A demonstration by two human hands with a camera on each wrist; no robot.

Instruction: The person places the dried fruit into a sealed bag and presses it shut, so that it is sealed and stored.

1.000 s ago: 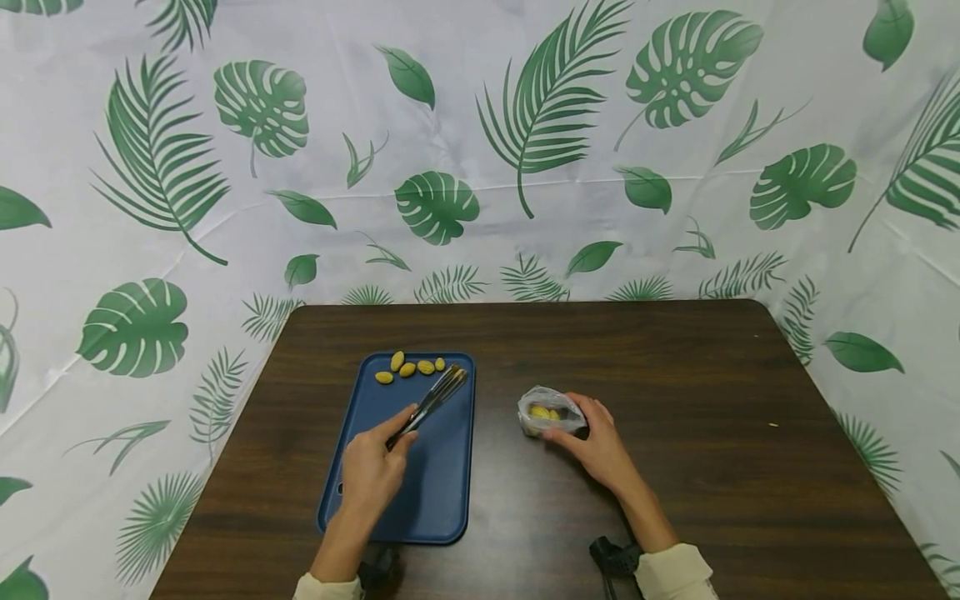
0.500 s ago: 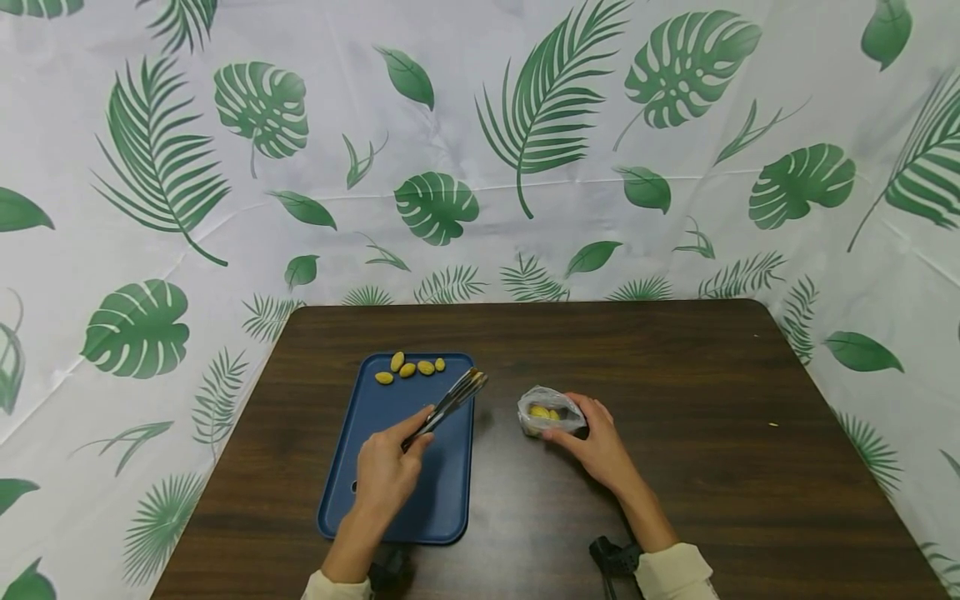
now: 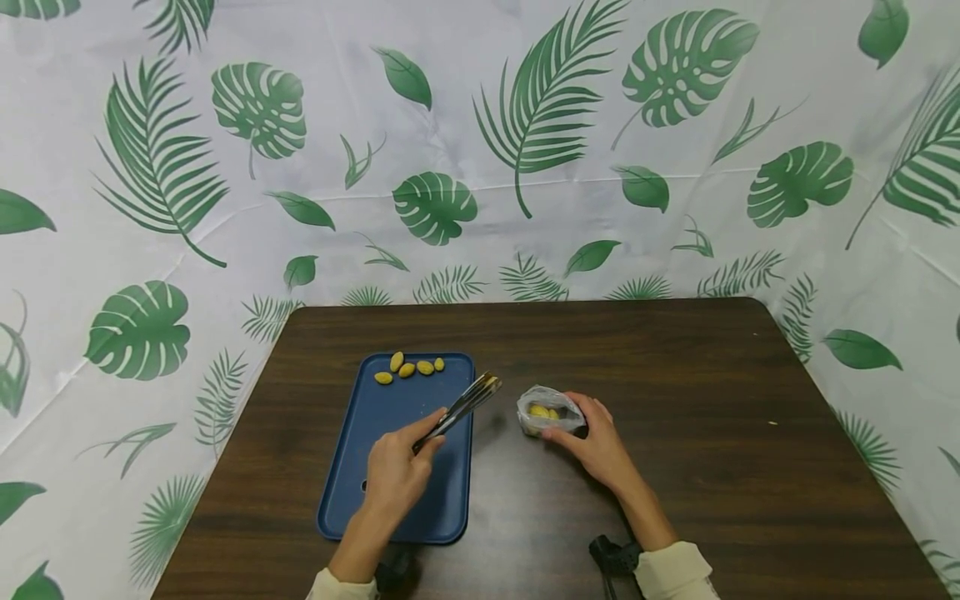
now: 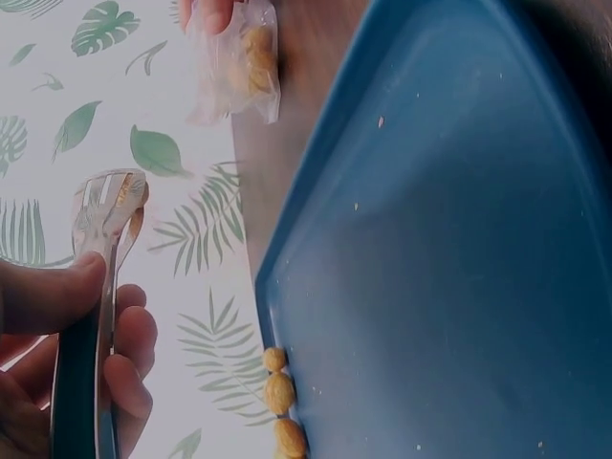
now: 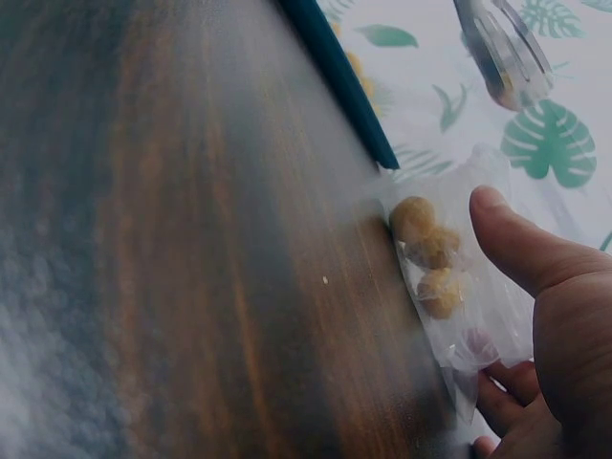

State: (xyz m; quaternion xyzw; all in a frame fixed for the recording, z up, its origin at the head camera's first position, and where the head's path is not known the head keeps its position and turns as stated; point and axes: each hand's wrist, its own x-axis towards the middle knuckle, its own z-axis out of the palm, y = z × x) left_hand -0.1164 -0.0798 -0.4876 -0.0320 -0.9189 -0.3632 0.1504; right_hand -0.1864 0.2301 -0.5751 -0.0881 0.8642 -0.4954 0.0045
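My left hand (image 3: pixel 399 471) grips a pair of metal tongs (image 3: pixel 461 408), its tips raised over the right edge of the blue tray (image 3: pixel 408 433). A yellowish-brown patch shows at the tong tips in the left wrist view; whether it is a held piece I cannot tell. Several oval yellow nut-like pieces (image 3: pixel 407 369) lie along the tray's far end. My right hand (image 3: pixel 600 446) holds a clear plastic bag (image 3: pixel 528 425) by its side, thumb in front and fingers behind. The bag's mouth faces up, and yellow pieces (image 5: pixel 438 247) show through its wall in the right wrist view.
A dark wood table (image 3: pixel 660 367) carries everything. Small crumbs lie on the tray, and a yellow scrap (image 3: pixel 772 423) sits far right on the table. Behind hangs a white leaf-print cloth (image 3: pixel 337 167).
My left hand has carried the tongs rightward, from above the tray toward the bag. My right hand, the bag and the pieces on the tray have stayed put.
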